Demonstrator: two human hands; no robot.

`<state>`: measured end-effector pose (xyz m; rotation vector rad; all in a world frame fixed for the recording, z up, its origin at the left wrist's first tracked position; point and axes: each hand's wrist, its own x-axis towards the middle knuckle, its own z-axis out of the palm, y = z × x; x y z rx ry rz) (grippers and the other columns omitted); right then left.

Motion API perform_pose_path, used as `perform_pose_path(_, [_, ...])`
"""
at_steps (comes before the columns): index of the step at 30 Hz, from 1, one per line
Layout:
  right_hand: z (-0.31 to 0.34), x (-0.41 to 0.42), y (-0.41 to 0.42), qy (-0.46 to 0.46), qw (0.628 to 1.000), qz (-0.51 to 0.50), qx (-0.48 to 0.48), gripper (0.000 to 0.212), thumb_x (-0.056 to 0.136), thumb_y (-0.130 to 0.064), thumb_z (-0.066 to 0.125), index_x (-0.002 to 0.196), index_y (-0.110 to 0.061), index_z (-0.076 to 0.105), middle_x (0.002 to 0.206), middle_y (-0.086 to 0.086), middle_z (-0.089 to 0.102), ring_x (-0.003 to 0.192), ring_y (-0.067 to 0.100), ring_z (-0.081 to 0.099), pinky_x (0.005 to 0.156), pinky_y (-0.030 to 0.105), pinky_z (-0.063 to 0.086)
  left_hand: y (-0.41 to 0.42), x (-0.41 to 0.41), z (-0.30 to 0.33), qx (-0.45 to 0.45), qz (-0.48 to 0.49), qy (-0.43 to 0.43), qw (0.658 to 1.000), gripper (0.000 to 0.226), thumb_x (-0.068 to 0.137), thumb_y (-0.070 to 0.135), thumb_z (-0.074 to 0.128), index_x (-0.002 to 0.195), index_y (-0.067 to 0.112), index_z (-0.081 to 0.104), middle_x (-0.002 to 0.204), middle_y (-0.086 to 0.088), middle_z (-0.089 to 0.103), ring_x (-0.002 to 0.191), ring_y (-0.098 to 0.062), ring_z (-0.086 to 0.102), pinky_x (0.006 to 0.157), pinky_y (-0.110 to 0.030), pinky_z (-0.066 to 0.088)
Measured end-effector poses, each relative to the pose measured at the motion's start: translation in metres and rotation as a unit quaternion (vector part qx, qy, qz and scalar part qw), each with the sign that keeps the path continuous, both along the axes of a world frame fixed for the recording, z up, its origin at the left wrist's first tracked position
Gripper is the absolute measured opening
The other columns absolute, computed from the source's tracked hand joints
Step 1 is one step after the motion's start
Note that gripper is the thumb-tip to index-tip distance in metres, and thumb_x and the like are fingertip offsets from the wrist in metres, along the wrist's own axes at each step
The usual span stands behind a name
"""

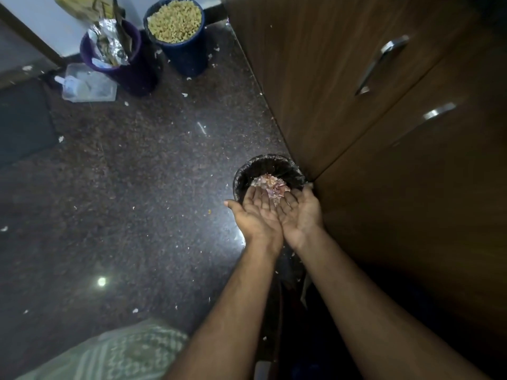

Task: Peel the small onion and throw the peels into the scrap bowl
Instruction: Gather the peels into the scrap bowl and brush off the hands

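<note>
My left hand and my right hand are held side by side, palms up, cupped together over a black-lined scrap bin on the dark floor. A heap of pink and purple onion peels lies on the fingers of both hands, at the bin's mouth. The fingers are fairly straight and tilt down toward the bin. No onion is in view.
Brown cabinet doors with metal handles stand right beside the bin. At the back left stand a blue bucket of yellowish grains, a purple bucket with foil packets and a clear plastic container. Small peel scraps dot the floor.
</note>
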<state>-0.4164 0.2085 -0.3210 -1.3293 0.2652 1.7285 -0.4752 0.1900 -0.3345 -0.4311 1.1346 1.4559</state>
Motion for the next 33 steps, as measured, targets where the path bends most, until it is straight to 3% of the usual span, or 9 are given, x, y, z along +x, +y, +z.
perform_pose_path(9, [0.045,0.006,-0.022,-0.051,0.997,-0.013,0.056,0.067,0.106,-0.053,0.033,0.153,-0.005,0.039,0.158,0.015,0.043,0.147,0.026,0.04,0.118,0.035,0.032,-0.016,0.009,0.047,0.019,0.025,-0.007,0.999,0.094,0.102,0.075,0.019,0.151,0.0,0.049,0.159,-0.019,0.049,0.149,-0.032,0.045,0.122,-0.042,0.035])
perform_pose_path(17, [0.123,0.038,-0.083,-0.063,0.989,-0.037,0.127,0.065,0.105,-0.054,0.038,0.148,-0.006,0.046,0.153,0.012,0.05,0.143,0.022,0.045,0.119,0.034,0.035,-0.069,0.044,0.122,0.082,-0.017,-0.017,0.996,0.095,0.102,0.074,0.021,0.147,-0.004,0.052,0.153,-0.021,0.055,0.146,-0.032,0.05,0.127,-0.043,0.033])
perform_pose_path(27, [0.214,0.085,-0.191,-0.087,0.964,-0.14,0.209,0.061,0.104,-0.053,0.041,0.144,-0.008,0.052,0.146,0.01,0.058,0.137,0.021,0.053,0.121,0.039,0.036,-0.159,0.092,0.215,0.176,-0.136,-0.031,0.974,0.091,0.103,0.072,0.026,0.141,-0.005,0.058,0.144,-0.023,0.063,0.137,-0.033,0.058,0.123,-0.042,0.039])
perform_pose_path(33, [0.268,0.118,-0.271,-0.113,0.924,-0.225,0.288,0.061,0.104,-0.054,0.039,0.141,-0.008,0.055,0.143,0.009,0.06,0.136,0.021,0.054,0.12,0.038,0.037,-0.23,0.127,0.275,0.264,-0.22,-0.049,0.938,0.088,0.104,0.07,0.023,0.139,-0.001,0.06,0.143,-0.02,0.063,0.137,-0.031,0.058,0.123,-0.041,0.04])
